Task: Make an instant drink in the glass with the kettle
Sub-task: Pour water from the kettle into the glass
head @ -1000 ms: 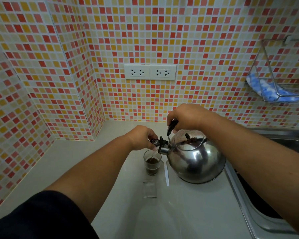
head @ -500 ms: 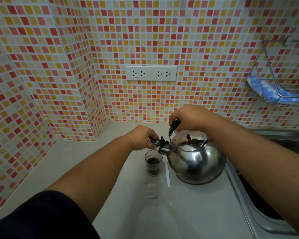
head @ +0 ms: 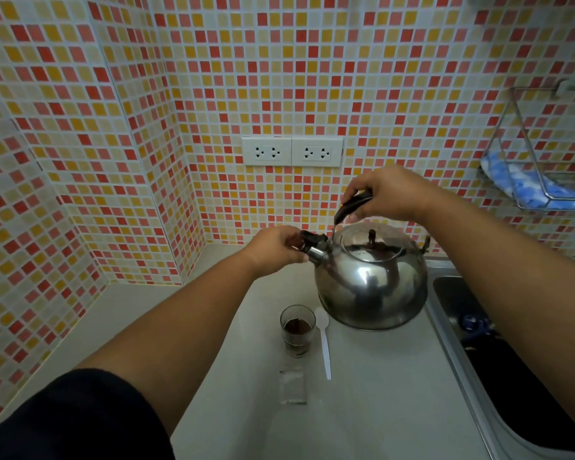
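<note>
A shiny steel kettle [head: 372, 287] is upright above the counter, behind the glass. My right hand [head: 385, 192] grips its black handle from above. My left hand [head: 274, 249] pinches the black cap at the kettle's spout. The small clear glass [head: 297, 330] stands on the counter below the spout, holding dark brown liquid partway up. A white plastic spoon [head: 324, 343] lies just right of the glass. An empty clear sachet [head: 292, 385] lies flat in front of the glass.
The pale counter [head: 379, 410] runs into a tiled corner at the left. A steel sink [head: 498, 360] borders the counter on the right. A wire wall rack [head: 541, 161] holds a blue cloth. Two double sockets [head: 292, 151] sit on the back wall.
The kettle has tipped back upright and moved away from the glass, with the spout no longer over it. Both hands kept their hold. The spoon is uncovered now.
</note>
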